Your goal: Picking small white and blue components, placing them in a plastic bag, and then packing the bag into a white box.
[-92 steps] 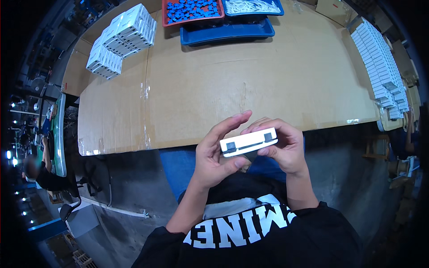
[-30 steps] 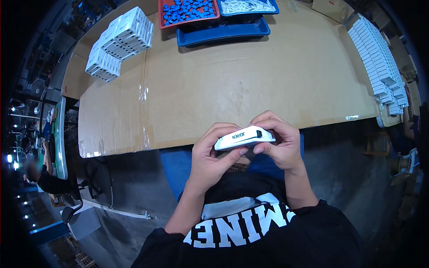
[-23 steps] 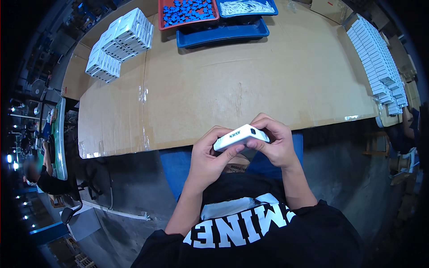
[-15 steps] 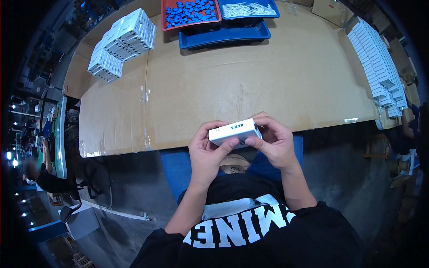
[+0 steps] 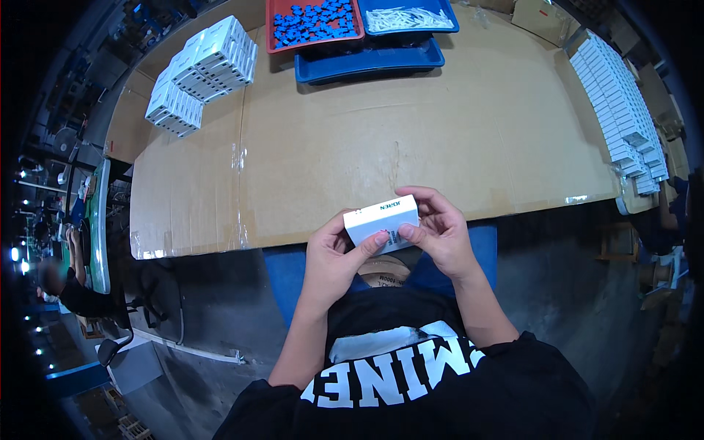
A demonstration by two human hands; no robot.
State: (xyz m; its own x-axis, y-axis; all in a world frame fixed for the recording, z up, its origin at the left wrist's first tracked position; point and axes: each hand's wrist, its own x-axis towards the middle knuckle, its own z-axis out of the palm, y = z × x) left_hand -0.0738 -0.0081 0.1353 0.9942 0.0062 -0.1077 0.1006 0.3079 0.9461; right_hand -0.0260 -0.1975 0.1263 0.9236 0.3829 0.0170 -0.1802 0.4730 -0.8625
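Observation:
A small white box with dark print is held between my two hands, just off the near edge of the cardboard-covered table. My left hand is closed on its left end, thumb on the face toward me. On the right end, my right hand grips it with the thumb on that same face and the fingers behind. The box is tilted, so its narrow top side and its broad near face both show. My fingers behind it are partly hidden.
The cardboard-covered table carries stacked white boxes at far left. More white boxes line the right edge. At the back stand a red tray of blue pieces, a blue tray of white sticks and another blue tray.
The box has turned in my hands, so more of its broad near face shows. My right hand has shifted slightly left, and its fingers have moved along the far side.

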